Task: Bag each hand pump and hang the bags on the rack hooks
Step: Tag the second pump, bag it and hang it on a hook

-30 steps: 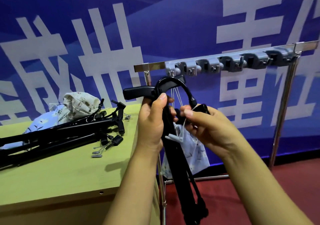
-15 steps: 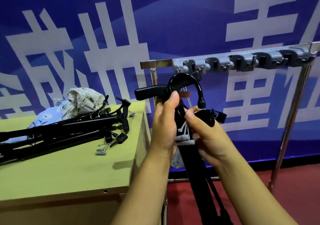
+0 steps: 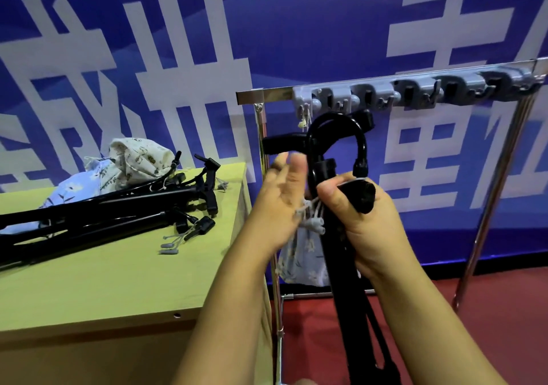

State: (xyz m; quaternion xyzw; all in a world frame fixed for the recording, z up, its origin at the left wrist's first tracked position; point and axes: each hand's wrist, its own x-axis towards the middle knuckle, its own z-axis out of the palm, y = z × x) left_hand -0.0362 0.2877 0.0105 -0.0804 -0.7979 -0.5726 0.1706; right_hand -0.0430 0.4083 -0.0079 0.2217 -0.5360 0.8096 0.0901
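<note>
right hand [image 3: 367, 224] clamped round hand pump [image 3: 341, 236] barrel, just below its handle, in front of rack hooks [image 3: 415, 92]. left hand [image 3: 277, 203] open beside it, prob. only brushing grey cord ends [image 3: 311, 221]. risks: hose w/ loose tip springs out, snags hooks; unbagged pump slips thru one-handed grip.

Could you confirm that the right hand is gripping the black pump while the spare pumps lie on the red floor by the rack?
Not quite: the right hand does grip the black pump, but the spare pumps lie on the green table, as the head view shows.
</note>
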